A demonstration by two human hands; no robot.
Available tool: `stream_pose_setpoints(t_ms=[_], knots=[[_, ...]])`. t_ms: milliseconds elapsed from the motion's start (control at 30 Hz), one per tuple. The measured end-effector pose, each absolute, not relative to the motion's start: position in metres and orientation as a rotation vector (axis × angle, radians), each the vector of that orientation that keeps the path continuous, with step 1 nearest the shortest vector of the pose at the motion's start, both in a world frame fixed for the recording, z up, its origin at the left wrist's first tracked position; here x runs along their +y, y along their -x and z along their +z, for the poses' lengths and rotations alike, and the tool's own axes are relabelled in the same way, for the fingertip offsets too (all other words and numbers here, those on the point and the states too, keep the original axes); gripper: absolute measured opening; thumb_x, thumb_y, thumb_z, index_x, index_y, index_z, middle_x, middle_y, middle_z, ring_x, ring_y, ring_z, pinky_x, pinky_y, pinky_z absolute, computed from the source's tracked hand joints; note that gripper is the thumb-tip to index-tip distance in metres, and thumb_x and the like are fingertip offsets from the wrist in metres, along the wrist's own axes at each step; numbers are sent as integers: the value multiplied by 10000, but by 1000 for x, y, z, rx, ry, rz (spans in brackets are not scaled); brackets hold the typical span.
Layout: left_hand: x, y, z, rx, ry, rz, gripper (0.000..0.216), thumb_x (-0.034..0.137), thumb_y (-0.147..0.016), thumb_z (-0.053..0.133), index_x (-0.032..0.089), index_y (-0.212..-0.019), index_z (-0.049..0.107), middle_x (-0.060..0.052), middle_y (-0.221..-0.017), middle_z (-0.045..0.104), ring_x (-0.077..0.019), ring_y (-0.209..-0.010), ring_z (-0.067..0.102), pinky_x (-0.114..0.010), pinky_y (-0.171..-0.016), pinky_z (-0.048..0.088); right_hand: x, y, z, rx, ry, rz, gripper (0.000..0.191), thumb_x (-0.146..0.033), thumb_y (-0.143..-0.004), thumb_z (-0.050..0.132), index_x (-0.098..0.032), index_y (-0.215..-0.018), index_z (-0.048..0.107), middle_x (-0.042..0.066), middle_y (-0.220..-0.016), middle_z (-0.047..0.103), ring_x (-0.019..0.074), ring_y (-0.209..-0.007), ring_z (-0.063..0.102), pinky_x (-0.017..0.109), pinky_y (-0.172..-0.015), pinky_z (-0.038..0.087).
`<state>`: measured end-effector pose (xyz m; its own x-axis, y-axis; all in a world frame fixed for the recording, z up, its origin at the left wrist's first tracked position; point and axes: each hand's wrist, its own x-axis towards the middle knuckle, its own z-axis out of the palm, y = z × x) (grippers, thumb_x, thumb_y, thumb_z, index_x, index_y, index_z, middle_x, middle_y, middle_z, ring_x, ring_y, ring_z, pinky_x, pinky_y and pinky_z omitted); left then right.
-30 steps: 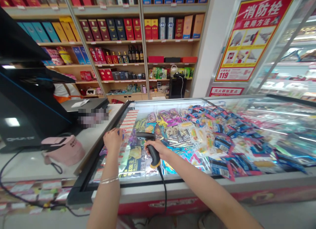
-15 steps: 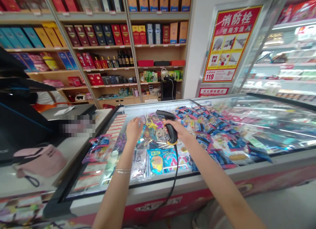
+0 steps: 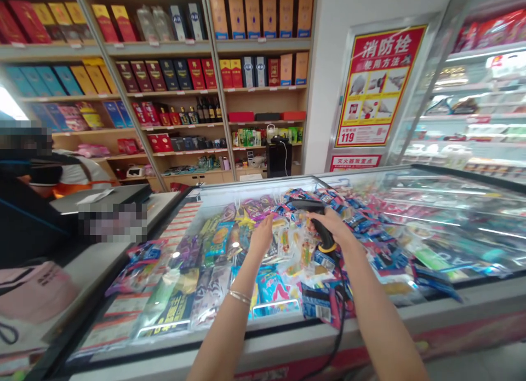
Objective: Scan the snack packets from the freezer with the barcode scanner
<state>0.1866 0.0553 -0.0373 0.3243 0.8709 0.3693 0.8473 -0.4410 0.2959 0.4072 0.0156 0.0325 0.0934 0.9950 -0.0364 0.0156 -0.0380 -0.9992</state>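
Observation:
My right hand (image 3: 337,227) is wrapped round the grip of a black and yellow barcode scanner (image 3: 324,238), its head pointing left above the freezer. A black cable (image 3: 342,315) hangs from the scanner over the front edge. My left hand (image 3: 262,236) reaches over the packets just left of the scanner, fingers stretched forward, with nothing visible in it. Blue and pink snack packets (image 3: 316,300) lie in a loose heap on the glass top of the chest freezer (image 3: 197,337). Clear-wrapped packets (image 3: 306,249) lie under and between my hands.
More blue packets (image 3: 143,253) sit at the freezer's left side. A counter (image 3: 164,206) with a pink bag (image 3: 36,293) stands left, where a person (image 3: 82,173) is partly visible. Shelves of boxed bottles (image 3: 176,74) and a fire-hydrant sign (image 3: 380,85) are behind.
Both hands and the scanner have moved right over the packet heap. The view has shifted, showing more of the freezer front. My right hand still holds the scanner.

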Motion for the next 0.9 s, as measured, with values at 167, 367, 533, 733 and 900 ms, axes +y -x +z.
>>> stream_pose_setpoints(t_ms=[167,367,533,733,900], knots=[[57,-186,-48,1643,-2653,573,488,101,-891,375,173,-1374,394,-124,-1400,472,-196,-1272,463,-339,-1055,388,14,-400,28,-1146,1329,1221,94,-172,-716,652,-134,-666,583,19,-492,594,114,-396,540,210,-390,463],[48,-198,-43,1871,-2675,432,471,187,-894,431,121,-1360,413,-167,-1201,564,-261,-1108,548,-343,-827,528,14,-403,23,-1161,1364,1235,85,-179,-714,640,-135,-666,585,17,-497,594,115,-395,541,214,-404,470],[37,-203,-33,2000,-2652,433,530,142,-848,470,137,-1373,396,-173,-1162,560,-275,-1055,551,-346,-797,516,14,-404,21,-1209,1348,1264,76,-195,-719,631,-131,-699,596,15,-525,601,118,-407,548,218,-406,467],[35,-190,-18,1954,-2220,687,412,293,-888,431,170,-1279,465,-140,-1067,623,-256,-937,627,-353,-801,488,9,-399,27,-1279,1340,1318,93,-213,-693,648,-152,-706,578,6,-523,600,123,-404,550,227,-401,473],[42,-181,-20,1623,-2032,1096,404,243,-851,466,199,-1252,484,-86,-1078,657,-225,-1023,610,-339,-870,469,8,-397,25,-1365,1238,1333,130,-237,-677,676,-154,-715,583,9,-534,611,131,-415,558,233,-401,474]])
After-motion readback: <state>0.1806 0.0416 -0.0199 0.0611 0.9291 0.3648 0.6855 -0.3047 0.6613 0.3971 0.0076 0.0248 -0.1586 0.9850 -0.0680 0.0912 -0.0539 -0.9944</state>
